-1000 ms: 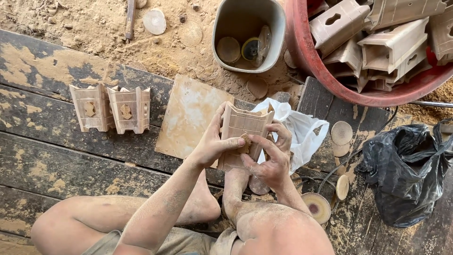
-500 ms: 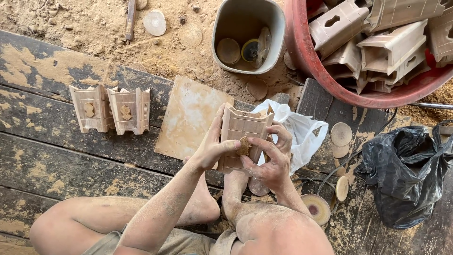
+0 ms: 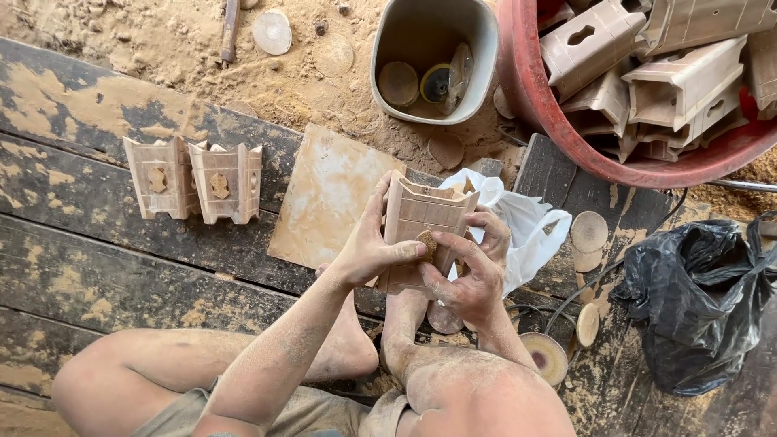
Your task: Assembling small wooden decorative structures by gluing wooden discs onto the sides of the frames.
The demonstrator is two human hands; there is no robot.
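Little is changing since a second ago: the carved pale wooden block (image 3: pixel 421 231) is staying upright between both hands over the sitter's feet. The left hand (image 3: pixel 368 251) is clamping its nine-o'clock edge, while the right hand (image 3: pixel 469 275), at four o'clock, is pinching a small brown sanding scrap (image 3: pixel 427 243) against its face, suggesting ongoing rubbing.

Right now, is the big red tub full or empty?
Full, as far as shows. The big red tub is heaped with pale carved wooden pieces that rise to its rim. Its far side is cut off by the picture's edge.
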